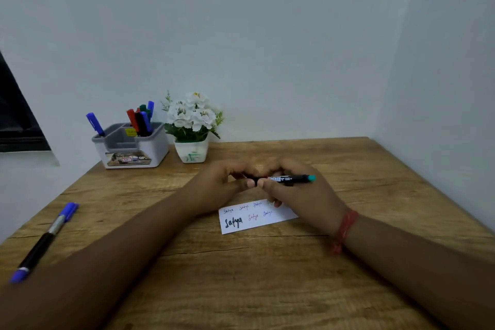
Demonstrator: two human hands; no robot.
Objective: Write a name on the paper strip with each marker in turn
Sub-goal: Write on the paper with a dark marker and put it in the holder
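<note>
Upright, markers [140,120] fill the gray organizer [131,147].

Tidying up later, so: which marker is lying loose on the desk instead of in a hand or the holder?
The blue-capped marker at the desk's left edge; it lies flat, touched by neither hand.

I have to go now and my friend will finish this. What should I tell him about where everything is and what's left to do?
Left hand and right hand both grip one marker with a teal end, held level above the paper strip. Whether its cap is on or off is hidden.
The strip lies on the table with several names already written in black, red and blue.
A blue marker lies at the table's left edge; more markers stand in the holder.
Left: write the name with the teal one, then with any marker not yet used.
</note>
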